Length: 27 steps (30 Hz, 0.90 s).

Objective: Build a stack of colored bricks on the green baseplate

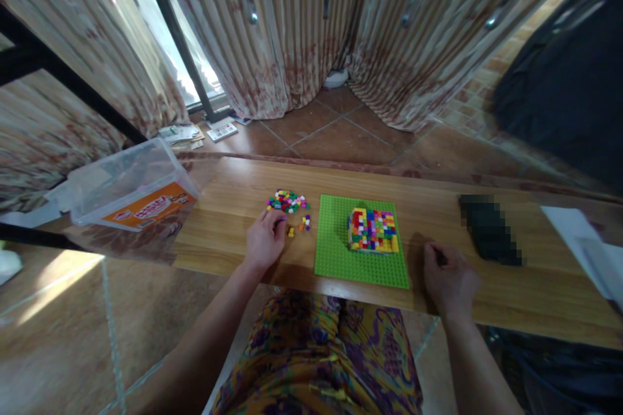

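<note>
My left hand (267, 237) rests on the table with its fingers curled together, beside a pile of small coloured toy bricks (289, 201). A speck of purple shows near its fingertips, but what they hold, if anything, is too small to tell. Just right of those fingers lie several loose bricks (305, 223), yellow, orange, white and purple. A green baseplate (335, 266) carries a block-shaped build of multicoloured bricks (372, 231) on its right half. My right hand (448, 277) lies in a loose fist right of the baseplate, apart from it, with nothing seen in it.
A black, pixelated flat object (490, 230) is on the wooden table (219, 201) at right, with white paper (574, 233) beyond it. A clear plastic box (131, 188) with an orange label stands at the left end. Curtains (302, 45) hang behind the table.
</note>
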Motion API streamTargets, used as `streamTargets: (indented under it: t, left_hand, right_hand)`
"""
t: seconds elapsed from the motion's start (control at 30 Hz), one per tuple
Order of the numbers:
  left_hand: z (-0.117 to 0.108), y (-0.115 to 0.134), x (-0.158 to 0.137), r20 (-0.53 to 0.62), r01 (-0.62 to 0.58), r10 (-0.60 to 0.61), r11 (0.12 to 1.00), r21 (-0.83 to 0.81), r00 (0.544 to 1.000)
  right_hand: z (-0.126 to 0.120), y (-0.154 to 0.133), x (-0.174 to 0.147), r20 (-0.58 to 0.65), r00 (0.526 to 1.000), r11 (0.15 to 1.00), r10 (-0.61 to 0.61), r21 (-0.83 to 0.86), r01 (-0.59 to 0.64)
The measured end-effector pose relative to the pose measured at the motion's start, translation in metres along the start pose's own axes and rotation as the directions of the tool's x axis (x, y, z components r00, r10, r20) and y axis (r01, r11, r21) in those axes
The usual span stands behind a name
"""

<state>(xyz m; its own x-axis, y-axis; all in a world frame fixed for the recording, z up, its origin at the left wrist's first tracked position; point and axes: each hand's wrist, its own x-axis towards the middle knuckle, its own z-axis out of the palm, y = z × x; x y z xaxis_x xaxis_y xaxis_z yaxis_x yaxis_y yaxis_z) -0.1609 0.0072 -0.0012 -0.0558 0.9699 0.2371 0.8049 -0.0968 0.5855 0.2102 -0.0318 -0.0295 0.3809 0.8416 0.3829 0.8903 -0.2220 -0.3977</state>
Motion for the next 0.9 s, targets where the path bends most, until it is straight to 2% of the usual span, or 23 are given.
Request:
streamTargets:
  t: [0.2, 0.33, 0.43, 0.53, 0.67, 0.9]
  left_hand:
    - [0.011, 0.021, -0.007, 0.045, -0.051, 0.060, 0.984, -0.173, 0.997]
    - [0.013, 0.021, -0.005, 0.025, -0.071, 0.080, 0.966, -0.249, 0.996]
    - [0.009, 0.013, 0.002, -0.063, -0.016, 0.004, 0.982, -0.190, 0.998]
    - [0.003, 0.004, 0.013, -0.133, 0.072, -0.077, 0.997, -0.038, 0.988]
    - [-0.001, -0.003, 0.022, -0.078, 0.119, -0.111, 0.988, 0.096, 0.991]
    - [0.003, 0.001, 0.015, 0.002, 0.069, -0.070, 0.989, 0.133, 0.998]
  right_hand:
    - [0.000, 0.000, 0.001, 0.002, 1.000, 1.000, 0.004, 0.014, -0.004]
    - [0.001, 0.001, 0.001, -0.005, 1.000, 1.000, -0.010, 0.006, 0.010]
    - [0.002, 0.001, 0.001, -0.025, 0.999, 1.000, -0.020, 0.001, 0.020]
    - [0.001, 0.000, 0.001, -0.018, 1.000, 1.000, -0.019, 0.007, 0.019]
    - [0.001, 0.000, 0.001, -0.016, 1.000, 1.000, -0.019, 0.012, 0.019]
    - [0.002, 0.002, 0.000, -0.018, 1.000, 1.000, -0.019, 0.022, 0.019]
